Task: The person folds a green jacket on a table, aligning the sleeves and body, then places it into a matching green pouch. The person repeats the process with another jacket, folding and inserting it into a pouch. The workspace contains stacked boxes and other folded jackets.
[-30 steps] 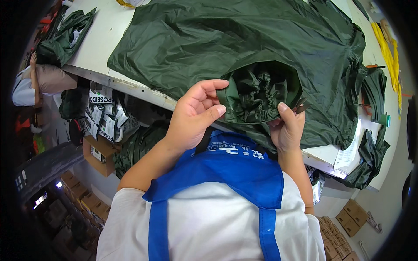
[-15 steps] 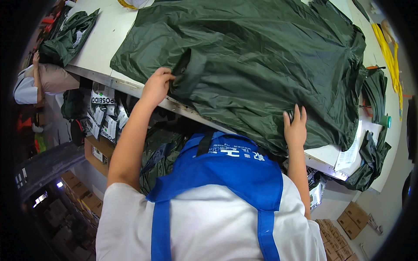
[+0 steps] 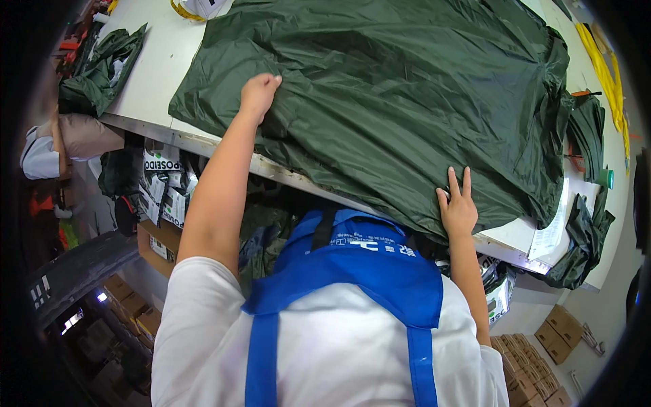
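A large piece of thin, shiny dark green fabric, creased all over, covers most of the white table. My left hand is closed in a pinch at a fold on its left part, fingertips against the cloth. Near the front edge, my right hand lies on the same fabric with its fingers stretched and spread. Toward the right the cloth bunches into thick gathers, and part of it hangs over the front edge between my arms.
On the table's far left is another crumpled green bundle, with a person beside it. Folded green pieces, a white sheet of paper and yellow strips lie at right. Printed packages and cardboard boxes sit below.
My left hand has moved up and away from the front edge, and the raised, folded-back flap beside it now lies flatter. My right hand stays in nearly the same place.
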The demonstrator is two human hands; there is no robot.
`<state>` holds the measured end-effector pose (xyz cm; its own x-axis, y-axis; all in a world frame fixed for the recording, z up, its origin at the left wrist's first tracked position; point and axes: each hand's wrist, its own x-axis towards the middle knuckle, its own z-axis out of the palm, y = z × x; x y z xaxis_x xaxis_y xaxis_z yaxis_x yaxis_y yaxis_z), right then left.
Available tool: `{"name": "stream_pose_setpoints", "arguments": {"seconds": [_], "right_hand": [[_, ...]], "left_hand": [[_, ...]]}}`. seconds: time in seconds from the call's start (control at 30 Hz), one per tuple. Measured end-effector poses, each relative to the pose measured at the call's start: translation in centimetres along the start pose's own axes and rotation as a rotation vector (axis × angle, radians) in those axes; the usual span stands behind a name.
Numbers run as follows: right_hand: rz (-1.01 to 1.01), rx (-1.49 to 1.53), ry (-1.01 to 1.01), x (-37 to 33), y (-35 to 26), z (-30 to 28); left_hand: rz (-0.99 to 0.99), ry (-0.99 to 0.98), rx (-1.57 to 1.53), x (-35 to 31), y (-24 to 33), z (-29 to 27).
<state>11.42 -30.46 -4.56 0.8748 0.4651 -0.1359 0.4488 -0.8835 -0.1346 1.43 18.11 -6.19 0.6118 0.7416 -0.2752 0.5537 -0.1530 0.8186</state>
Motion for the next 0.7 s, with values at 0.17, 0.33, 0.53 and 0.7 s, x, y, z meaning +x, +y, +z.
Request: {"name": "stream_pose_setpoints", "arguments": {"seconds": [0.17, 0.33, 0.53, 0.7], "right_hand": [[0.007, 0.024, 0.038, -0.1, 0.3, 0.3], [-0.012, 0.048, 0.01, -0.1, 0.6, 0.3], [-0.142, 0.406, 0.237, -3.4, 3.1, -2.2], [-0.182, 0.187, -0.056, -10.7, 6.4, -1.2]], "left_hand": [[-0.168, -0.189, -0.406, -6.8, 2.3, -2.4], [0.213, 0.011, 0.452, -6.6, -2.5, -0.7], [0.27, 0.695, 0.535, -5.7, -6.0, -4.3], [-0.441, 0.63, -0.592, -3.7, -12.5, -9.1]]}}
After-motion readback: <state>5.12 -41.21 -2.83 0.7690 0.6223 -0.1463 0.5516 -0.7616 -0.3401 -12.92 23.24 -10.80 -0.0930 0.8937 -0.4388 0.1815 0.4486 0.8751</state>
